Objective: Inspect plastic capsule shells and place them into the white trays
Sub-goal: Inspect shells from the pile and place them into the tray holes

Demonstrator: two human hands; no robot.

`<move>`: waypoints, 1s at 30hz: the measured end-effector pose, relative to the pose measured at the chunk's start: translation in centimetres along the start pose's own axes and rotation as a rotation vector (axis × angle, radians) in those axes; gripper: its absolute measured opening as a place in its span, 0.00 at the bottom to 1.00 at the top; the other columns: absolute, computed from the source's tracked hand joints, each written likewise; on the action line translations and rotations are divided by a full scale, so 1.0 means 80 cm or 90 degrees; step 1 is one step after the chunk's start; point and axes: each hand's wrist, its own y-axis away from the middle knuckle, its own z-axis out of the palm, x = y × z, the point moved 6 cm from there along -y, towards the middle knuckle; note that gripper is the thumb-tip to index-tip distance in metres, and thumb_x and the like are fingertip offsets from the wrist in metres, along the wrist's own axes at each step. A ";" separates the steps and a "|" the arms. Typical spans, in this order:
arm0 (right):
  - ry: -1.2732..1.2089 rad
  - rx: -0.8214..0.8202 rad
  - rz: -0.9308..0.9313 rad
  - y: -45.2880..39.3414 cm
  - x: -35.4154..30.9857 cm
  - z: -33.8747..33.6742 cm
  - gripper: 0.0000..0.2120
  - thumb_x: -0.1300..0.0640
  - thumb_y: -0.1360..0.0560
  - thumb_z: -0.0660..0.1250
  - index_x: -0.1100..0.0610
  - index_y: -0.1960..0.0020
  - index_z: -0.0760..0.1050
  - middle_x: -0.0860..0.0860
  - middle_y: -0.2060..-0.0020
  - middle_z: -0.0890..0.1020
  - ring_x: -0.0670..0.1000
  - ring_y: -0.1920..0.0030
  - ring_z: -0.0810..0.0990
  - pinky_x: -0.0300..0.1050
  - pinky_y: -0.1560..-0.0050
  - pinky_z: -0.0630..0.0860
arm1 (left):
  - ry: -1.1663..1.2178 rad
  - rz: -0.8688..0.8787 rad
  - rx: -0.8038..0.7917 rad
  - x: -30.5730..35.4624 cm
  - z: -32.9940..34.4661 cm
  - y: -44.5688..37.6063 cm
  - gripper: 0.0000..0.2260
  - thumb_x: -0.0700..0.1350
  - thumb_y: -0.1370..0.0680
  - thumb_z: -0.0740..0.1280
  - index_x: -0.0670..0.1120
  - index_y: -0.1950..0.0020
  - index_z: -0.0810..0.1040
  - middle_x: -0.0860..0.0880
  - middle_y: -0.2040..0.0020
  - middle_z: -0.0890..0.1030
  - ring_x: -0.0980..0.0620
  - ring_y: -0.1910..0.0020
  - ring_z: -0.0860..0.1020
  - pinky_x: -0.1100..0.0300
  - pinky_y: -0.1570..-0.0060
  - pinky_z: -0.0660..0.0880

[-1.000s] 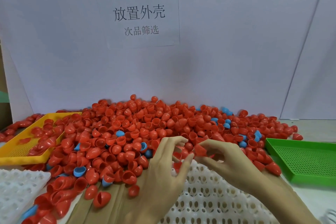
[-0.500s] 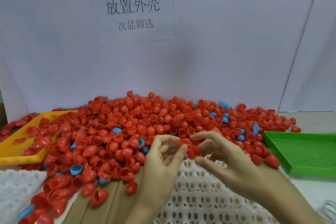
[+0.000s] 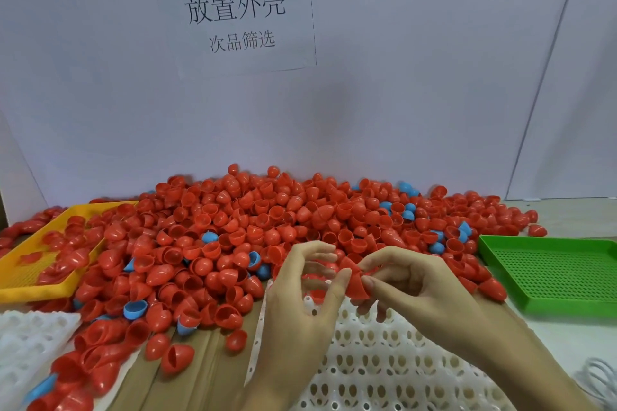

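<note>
A big heap of red capsule shells (image 3: 267, 230), with a few blue shells (image 3: 209, 237) mixed in, covers the table's middle. Over the near edge of the heap both hands meet. My right hand (image 3: 424, 290) pinches a red shell (image 3: 354, 280) between thumb and fingers. My left hand (image 3: 300, 300) touches the same shell with its thumb tip, fingers curled above it; more red shows inside its fingers. Beneath the hands lies a white tray (image 3: 384, 370) with rows of holes. A second white tray (image 3: 30, 340) sits at the lower left.
A yellow mesh tray (image 3: 20, 287) holding some red shells stands at the left. A green mesh tray (image 3: 561, 277) stands at the right. Brown cardboard (image 3: 200, 374) lies under the near shells. A white wall with a paper sign (image 3: 233, 13) closes the back.
The hands have drawn slightly nearer above the white tray. The red shell has turned between the fingertips, its pointed side now toward my left thumb.
</note>
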 end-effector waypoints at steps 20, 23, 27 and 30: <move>0.028 0.108 -0.046 0.005 -0.020 -0.016 0.07 0.51 0.20 0.68 0.49 0.50 0.86 0.50 0.69 0.80 0.48 0.71 0.78 0.38 0.71 0.73 | 0.142 -0.153 -0.053 -0.016 0.003 -0.005 0.15 0.56 0.19 0.66 0.46 0.47 0.84 0.46 0.57 0.86 0.49 0.59 0.85 0.65 0.57 0.80; 0.051 0.137 -0.055 0.005 -0.018 -0.018 0.06 0.52 0.21 0.69 0.46 0.47 0.85 0.47 0.62 0.84 0.48 0.67 0.81 0.43 0.69 0.77 | 0.145 -0.127 -0.031 -0.015 0.002 -0.005 0.10 0.52 0.22 0.73 0.47 0.44 0.83 0.48 0.53 0.87 0.48 0.57 0.87 0.61 0.56 0.82; 0.079 0.123 -0.059 0.004 -0.012 -0.021 0.07 0.50 0.21 0.70 0.43 0.45 0.84 0.46 0.55 0.86 0.48 0.62 0.85 0.41 0.63 0.81 | 0.033 -0.014 -0.025 -0.003 0.000 -0.001 0.11 0.49 0.24 0.78 0.54 0.44 0.80 0.55 0.49 0.87 0.51 0.49 0.86 0.62 0.49 0.81; 0.073 0.062 -0.048 0.002 -0.003 -0.013 0.08 0.48 0.21 0.73 0.44 0.42 0.83 0.48 0.47 0.85 0.52 0.52 0.87 0.45 0.59 0.83 | -0.007 0.068 -0.052 0.004 0.005 0.003 0.12 0.43 0.23 0.78 0.53 0.44 0.80 0.53 0.48 0.85 0.49 0.48 0.86 0.59 0.49 0.82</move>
